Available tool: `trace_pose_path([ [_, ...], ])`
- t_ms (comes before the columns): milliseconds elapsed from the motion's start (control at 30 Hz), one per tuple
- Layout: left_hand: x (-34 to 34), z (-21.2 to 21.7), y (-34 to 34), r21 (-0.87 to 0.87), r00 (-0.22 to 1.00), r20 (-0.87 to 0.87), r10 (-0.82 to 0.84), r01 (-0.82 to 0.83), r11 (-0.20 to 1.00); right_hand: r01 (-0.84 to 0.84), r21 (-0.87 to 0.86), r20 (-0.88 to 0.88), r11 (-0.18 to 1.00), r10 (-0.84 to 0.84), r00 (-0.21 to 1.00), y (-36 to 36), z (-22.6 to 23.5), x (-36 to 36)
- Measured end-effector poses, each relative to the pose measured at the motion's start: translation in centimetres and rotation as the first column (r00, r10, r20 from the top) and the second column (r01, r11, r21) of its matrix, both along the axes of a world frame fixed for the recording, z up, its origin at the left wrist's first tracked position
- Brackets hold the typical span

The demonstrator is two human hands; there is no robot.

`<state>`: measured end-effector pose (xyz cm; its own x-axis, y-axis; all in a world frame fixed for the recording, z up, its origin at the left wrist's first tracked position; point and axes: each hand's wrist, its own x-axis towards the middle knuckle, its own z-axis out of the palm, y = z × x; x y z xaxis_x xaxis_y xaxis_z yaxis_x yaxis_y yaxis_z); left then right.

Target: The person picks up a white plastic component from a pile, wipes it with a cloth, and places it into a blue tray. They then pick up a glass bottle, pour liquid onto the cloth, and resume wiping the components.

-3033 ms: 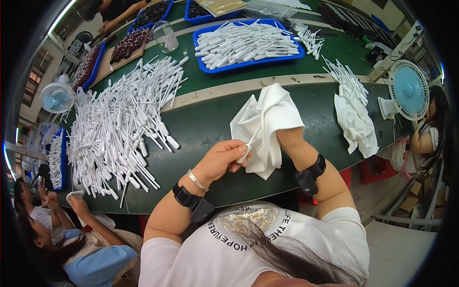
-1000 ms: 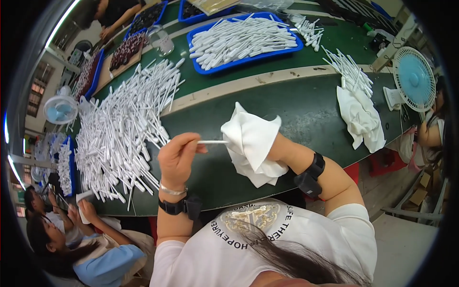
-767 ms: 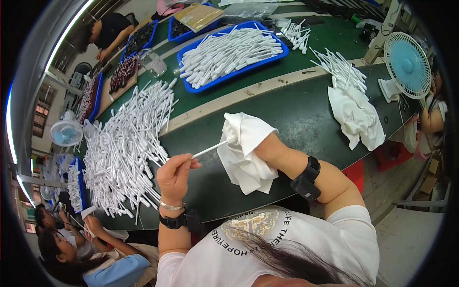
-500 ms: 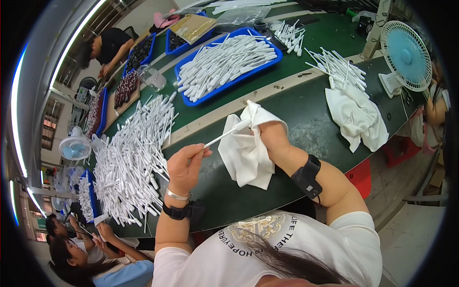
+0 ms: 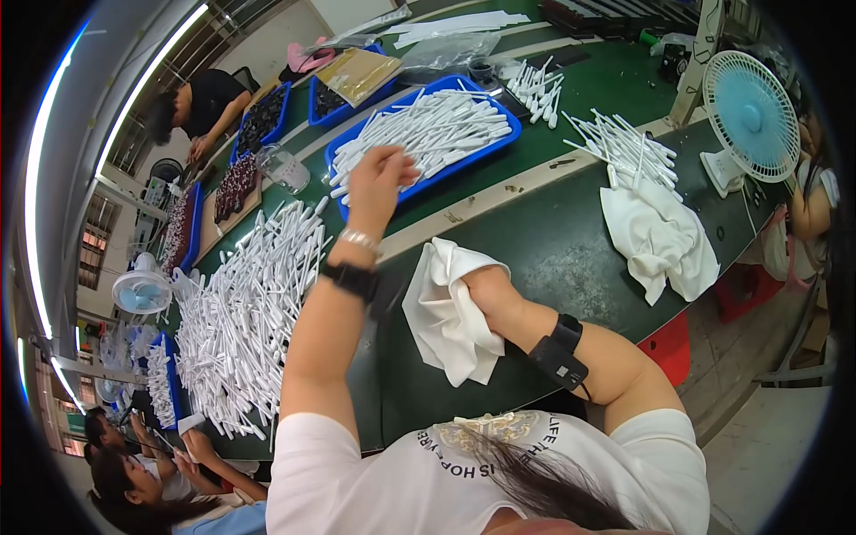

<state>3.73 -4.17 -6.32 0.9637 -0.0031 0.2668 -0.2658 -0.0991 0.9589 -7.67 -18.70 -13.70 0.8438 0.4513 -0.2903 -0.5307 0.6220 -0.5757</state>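
My left hand (image 5: pixel 379 183) is raised over the near side of a blue tray (image 5: pixel 520 135). Its fingers are bent and slightly blurred, so whether a stick is between them cannot be made out. White plastic sticks (image 5: pixel 437 129), each with one thicker end, fill that tray. Lower down, over the dark green tabletop, my right hand (image 5: pixel 489 299) grips a crumpled white cloth (image 5: pixel 441 312), which hides most of its fingers. To the left of the cloth, beyond my left forearm, spreads a large heap of similar white sticks (image 5: pixel 241 330).
More white sticks (image 5: pixel 629 147) lie at the right beside a second white cloth (image 5: pixel 660 236). A fan (image 5: pixel 752 116) stands at the right edge. A clear jar (image 5: pixel 283 169) and trays of dark parts (image 5: pixel 260 120) are farther left. Other people sit at the lower left and work at the upper left.
My left hand has moved up and away from the cloth to the blue tray. The stick it held against the cloth no longer shows there. My right hand and cloth have lowered slightly.
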Motion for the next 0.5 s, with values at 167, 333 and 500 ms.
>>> trace_pose_path([
  [167,5.0,-1.9,-3.5,0.067,0.989,-0.15,0.004,0.006,0.998,0.006,-0.135,0.046,0.991,0.0,0.999,-0.4,1.2,-0.5],
  [333,3.9,-1.7,-3.0,-0.096,0.953,-0.303,0.014,-0.045,0.994,-0.009,-0.196,0.11,0.981,0.031,0.993,-0.6,0.7,-0.7],
  [500,-2.1,1.4,6.3,-0.127,0.956,-0.291,0.039,-0.079,0.989,-0.036,-0.157,-0.032,0.987,0.031,0.999,1.1,1.4,-0.3],
])
